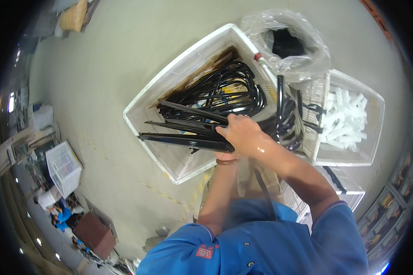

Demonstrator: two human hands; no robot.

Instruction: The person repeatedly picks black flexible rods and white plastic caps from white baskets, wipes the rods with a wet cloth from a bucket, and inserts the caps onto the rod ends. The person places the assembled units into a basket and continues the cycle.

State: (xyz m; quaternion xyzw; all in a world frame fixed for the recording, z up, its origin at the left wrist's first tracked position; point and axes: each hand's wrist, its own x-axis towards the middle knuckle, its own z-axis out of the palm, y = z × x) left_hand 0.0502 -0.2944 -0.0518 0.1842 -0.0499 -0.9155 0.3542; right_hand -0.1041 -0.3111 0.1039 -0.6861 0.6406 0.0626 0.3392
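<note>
Several long, glossy black strips extend leftward from my hands, fanned apart at their far ends, above the near side of a white basket. My right hand is closed over the strips' right-hand ends from above, fingers bent. Below it, my left hand grips the bundle from underneath; a brown bracelet circles that wrist, and most of its fingers are hidden by the strips and my right hand. Inside the basket lies a pile of curved black strips, with brown cardboard along the back wall.
Behind the basket's right corner stands a clear plastic bag with something black inside. To the right, a white crate holds many short white pieces. More black curved strips sit between basket and crate. Another white crate stands far left.
</note>
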